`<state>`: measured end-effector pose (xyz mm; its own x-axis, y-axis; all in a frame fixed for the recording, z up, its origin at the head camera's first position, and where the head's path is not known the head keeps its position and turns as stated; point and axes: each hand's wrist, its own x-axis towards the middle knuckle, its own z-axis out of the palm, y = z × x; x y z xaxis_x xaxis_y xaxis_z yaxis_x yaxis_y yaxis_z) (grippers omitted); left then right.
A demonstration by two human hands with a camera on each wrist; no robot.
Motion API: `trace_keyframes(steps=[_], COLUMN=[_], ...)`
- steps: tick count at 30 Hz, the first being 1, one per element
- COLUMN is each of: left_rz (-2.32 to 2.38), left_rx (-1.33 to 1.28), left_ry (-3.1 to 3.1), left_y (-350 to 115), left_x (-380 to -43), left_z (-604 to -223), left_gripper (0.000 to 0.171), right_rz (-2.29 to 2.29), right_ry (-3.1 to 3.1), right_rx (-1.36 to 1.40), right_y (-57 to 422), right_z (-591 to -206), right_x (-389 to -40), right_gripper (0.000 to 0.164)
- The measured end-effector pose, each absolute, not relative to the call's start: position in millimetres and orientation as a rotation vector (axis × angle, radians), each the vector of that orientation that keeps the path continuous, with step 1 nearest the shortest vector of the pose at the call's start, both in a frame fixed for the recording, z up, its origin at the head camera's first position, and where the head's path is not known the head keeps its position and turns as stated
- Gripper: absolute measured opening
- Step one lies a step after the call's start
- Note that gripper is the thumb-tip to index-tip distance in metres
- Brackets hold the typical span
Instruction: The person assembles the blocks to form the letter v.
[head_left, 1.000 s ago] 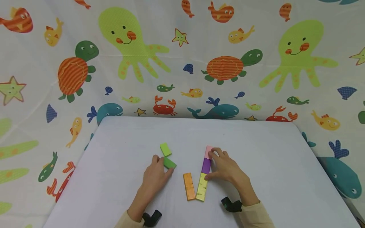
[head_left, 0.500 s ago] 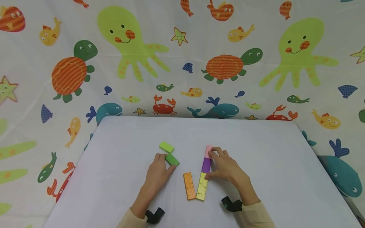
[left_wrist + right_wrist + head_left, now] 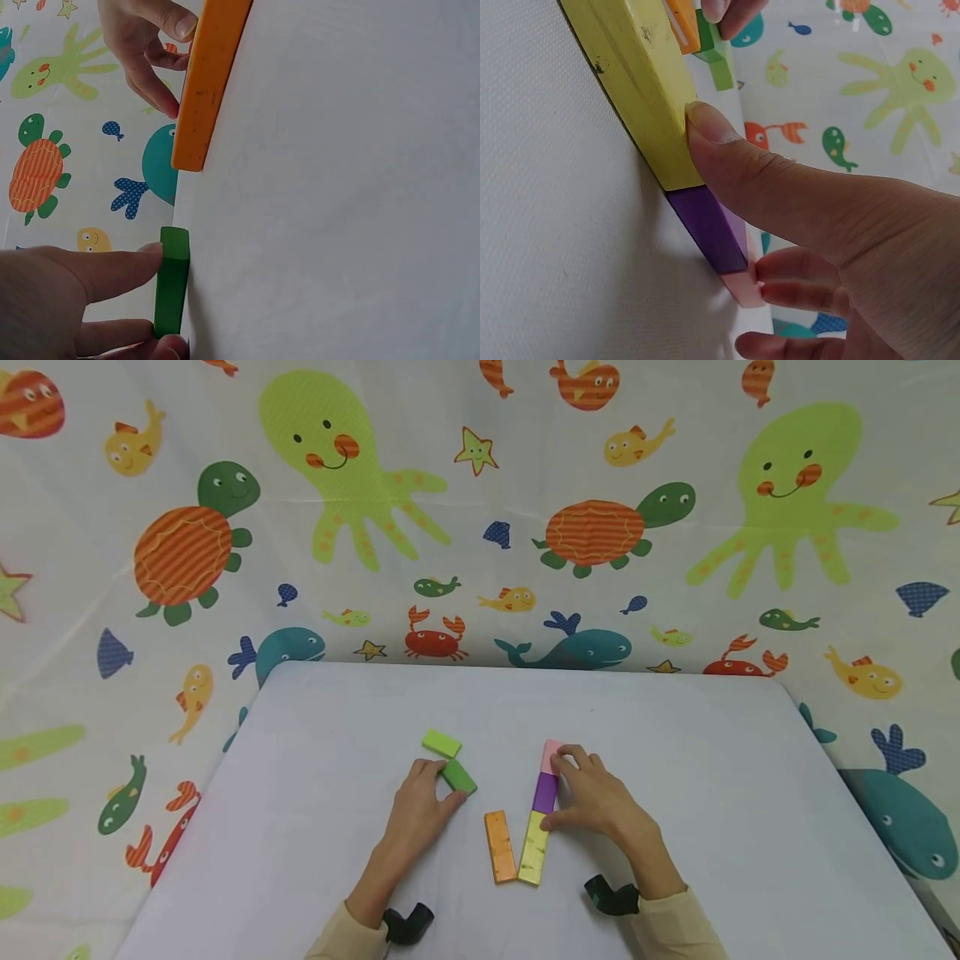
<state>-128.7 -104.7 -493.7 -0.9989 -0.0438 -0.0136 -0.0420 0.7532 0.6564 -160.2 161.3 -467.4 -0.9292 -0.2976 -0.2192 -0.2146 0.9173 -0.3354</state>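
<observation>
My left hand (image 3: 416, 810) pinches a dark green block (image 3: 460, 776) between thumb and fingers, close over the white table. Right behind it lies a lime green block (image 3: 442, 742), its near corner at the dark green block's far end. To the right, a yellow block (image 3: 533, 852), a purple block (image 3: 546, 793) and a pink block (image 3: 550, 755) form a straight row, end to end. Along the row's right side rests my right hand (image 3: 596, 793), its thumb on the yellow block and its fingertips at the pink one. An orange block (image 3: 500, 847) meets the yellow block's near end, forming a narrow V.
A white table (image 3: 337, 718) carries all the blocks. Behind it hangs a cloth (image 3: 420, 410) printed with sea animals. Each wrist wears a black camera, the left camera (image 3: 408, 925) and the right camera (image 3: 611, 896) both sitting low over the table.
My left hand has moved slightly right and away from me with the dark green block. The lime green block has turned to a flatter slant. My right hand and the row stay put.
</observation>
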Motion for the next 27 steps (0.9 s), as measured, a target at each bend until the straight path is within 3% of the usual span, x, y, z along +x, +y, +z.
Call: trace_keyframes(steps=[27], left_rz=[-1.111], left_rx=[-0.051], left_ry=[-2.891], left_y=[-103.2], left_x=[-129.4], left_z=[-495.1], left_gripper=[0.054], right_rz=[-0.491], right_ry=[2.794], right_rx=[-0.386], right_y=[162.5], right_z=[-466.5], right_x=[-159.2], right_gripper=[0.100])
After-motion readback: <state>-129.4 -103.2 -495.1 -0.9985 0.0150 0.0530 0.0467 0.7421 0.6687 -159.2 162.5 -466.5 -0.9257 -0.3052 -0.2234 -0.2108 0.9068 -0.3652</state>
